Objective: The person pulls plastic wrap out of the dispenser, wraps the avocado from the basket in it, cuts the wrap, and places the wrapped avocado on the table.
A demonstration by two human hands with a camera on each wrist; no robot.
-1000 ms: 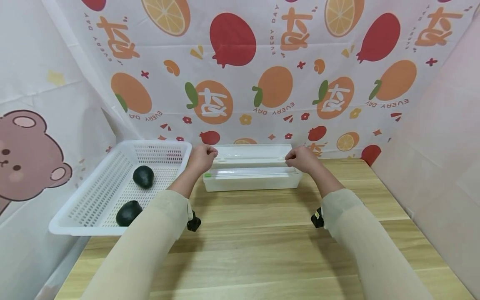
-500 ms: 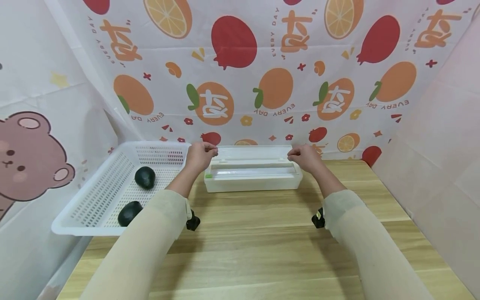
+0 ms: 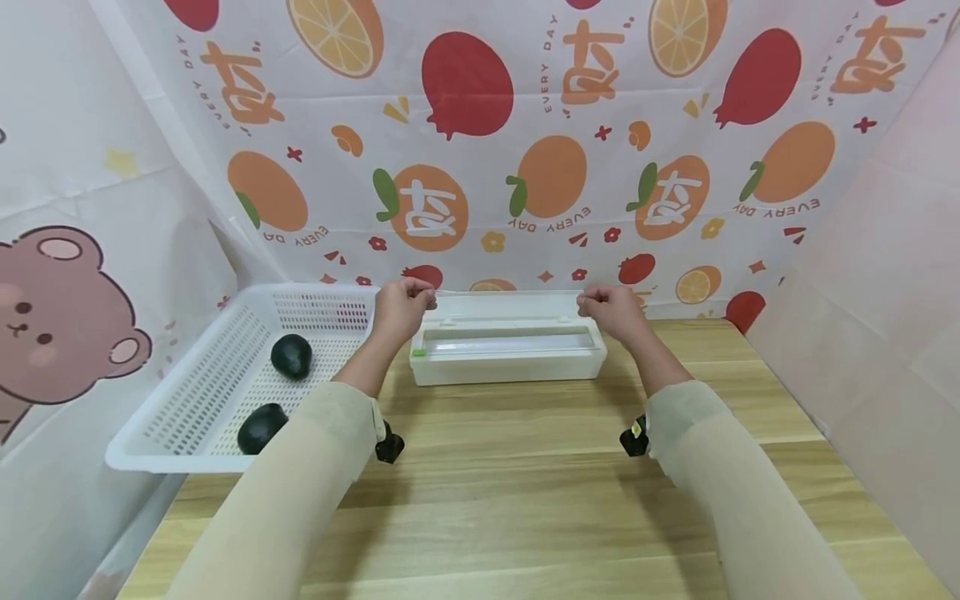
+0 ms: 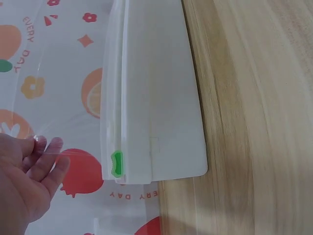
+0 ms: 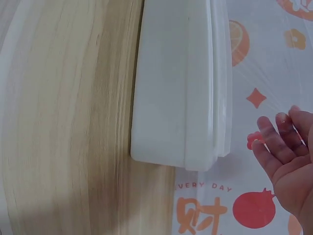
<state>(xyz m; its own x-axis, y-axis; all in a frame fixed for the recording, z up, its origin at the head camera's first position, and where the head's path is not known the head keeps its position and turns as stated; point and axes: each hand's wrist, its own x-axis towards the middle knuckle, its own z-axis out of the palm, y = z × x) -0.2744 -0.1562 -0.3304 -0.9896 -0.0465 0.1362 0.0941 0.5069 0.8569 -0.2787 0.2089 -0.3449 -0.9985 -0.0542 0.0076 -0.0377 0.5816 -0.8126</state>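
A white cling film dispenser (image 3: 510,368) with a raised lid sits at the back of the table. A green slider (image 4: 117,164) shows at its left end. Clear cling film (image 4: 63,134) stretches from the box toward both hands and is hard to see against the printed backdrop. My left hand (image 3: 402,308) pinches the film's left corner between thumb and forefinger, just above the box. At the other end, my right hand (image 3: 611,308) pinches the right corner at a similar height. The other fingers of both hands are loosely bent.
On the left stands a white perforated basket (image 3: 180,462) with two dark green avocados (image 3: 291,357) in it. A fruit-printed cloth (image 3: 480,192) hangs right behind the dispenser. Wooden table (image 3: 525,500) extends in front.
Both hands have risen slightly, pulling the film upward from the dispenser. The opening in the box now shows more plainly. The avocados rest as before.
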